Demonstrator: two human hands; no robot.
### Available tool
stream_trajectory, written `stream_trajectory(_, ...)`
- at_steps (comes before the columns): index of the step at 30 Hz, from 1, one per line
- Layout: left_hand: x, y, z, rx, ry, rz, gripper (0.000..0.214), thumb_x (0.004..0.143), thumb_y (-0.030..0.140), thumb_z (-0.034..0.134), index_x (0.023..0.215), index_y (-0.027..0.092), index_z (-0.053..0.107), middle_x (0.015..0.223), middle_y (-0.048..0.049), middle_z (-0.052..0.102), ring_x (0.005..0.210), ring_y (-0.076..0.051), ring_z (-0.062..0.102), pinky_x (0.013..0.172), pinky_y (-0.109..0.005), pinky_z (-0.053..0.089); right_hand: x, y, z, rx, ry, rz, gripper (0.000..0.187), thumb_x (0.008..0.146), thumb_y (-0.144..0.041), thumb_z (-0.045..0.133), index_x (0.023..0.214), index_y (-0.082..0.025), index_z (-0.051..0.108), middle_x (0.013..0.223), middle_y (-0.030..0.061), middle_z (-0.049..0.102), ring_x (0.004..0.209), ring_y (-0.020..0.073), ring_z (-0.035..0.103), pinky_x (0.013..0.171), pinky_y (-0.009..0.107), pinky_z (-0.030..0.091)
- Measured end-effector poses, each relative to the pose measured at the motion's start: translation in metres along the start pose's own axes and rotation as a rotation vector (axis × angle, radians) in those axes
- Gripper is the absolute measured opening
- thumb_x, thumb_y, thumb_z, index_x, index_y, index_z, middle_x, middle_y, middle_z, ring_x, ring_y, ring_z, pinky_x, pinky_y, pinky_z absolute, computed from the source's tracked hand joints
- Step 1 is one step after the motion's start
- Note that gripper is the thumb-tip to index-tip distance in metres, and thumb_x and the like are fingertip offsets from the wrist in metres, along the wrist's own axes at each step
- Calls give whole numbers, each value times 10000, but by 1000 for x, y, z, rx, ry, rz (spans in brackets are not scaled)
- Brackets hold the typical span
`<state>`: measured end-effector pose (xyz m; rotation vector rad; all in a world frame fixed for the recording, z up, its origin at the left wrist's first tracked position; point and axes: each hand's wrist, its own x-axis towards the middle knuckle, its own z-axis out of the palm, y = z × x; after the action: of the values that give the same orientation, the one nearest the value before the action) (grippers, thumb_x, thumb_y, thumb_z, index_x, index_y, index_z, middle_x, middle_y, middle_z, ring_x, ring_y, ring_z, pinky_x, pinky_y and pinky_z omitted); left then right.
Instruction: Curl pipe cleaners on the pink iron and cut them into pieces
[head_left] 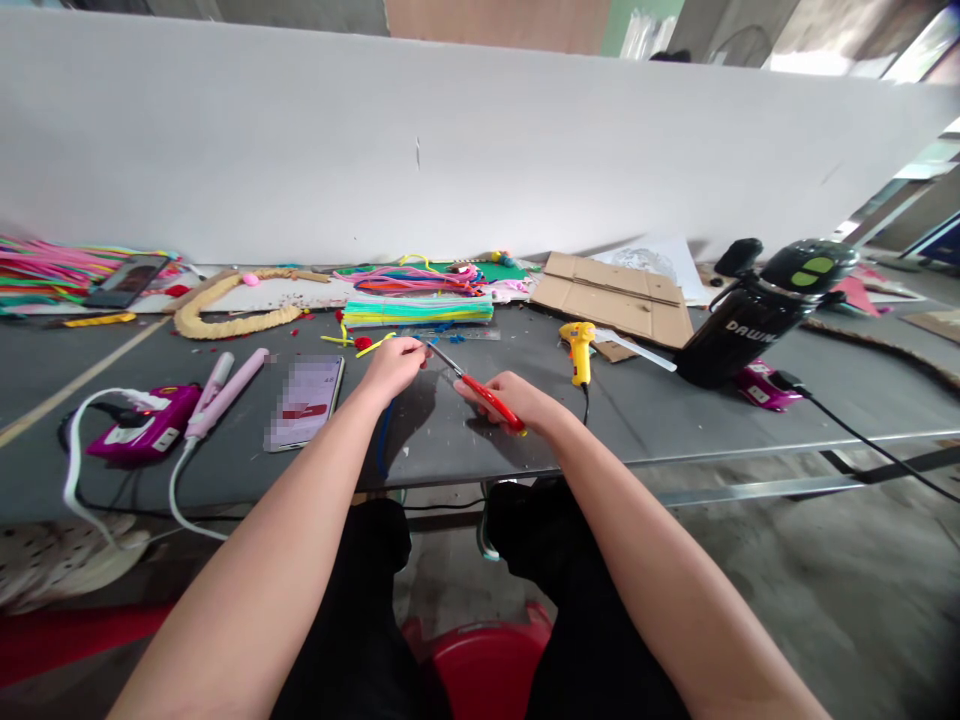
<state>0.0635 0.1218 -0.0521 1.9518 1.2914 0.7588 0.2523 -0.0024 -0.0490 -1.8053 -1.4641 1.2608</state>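
Note:
My right hand [506, 400] is closed round the red handles of a pair of scissors [487, 395], whose metal blades point up and left. The blade tips reach the fingertips of my left hand [395, 366], which are pinched together. A thin blue pipe cleaner [385, 440] runs down below my left hand and seems to come out of its grip; its upper end is hidden by the fingers. Just beyond both hands lies a bundle of green, yellow and white pipe cleaners [416, 311]. Yellow pieces [373, 346] and a red bit lie near my left hand.
Left on the grey table are a phone [306, 400], a pink hair straightener [229, 395] and a purple power strip [154, 425]. Rightward are a yellow glue gun [579, 352], folded cardboard [615, 297] and a black bottle [739, 330]. A white partition [480, 150] stands behind.

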Motion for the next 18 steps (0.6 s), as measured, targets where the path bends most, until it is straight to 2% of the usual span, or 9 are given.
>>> stream_trajectory(12,5,-13,4,-4,-8,-12,281,766,390,543,772,170,718,620,-10,642,542,-160,492,533,-283,301,0,1,0,5,79,-16,640,659,-788,623,546,-171,499,450,-7,469,346,115,463,354,234,348)
stream_trajectory(18,0,-14,0,-4,-20,-14,273,771,390,530,753,181,704,661,-19,665,586,-180,530,551,-292,320,2,1,5,-51,113,-13,648,655,-791,629,532,-171,485,452,-5,466,348,93,414,353,236,321)
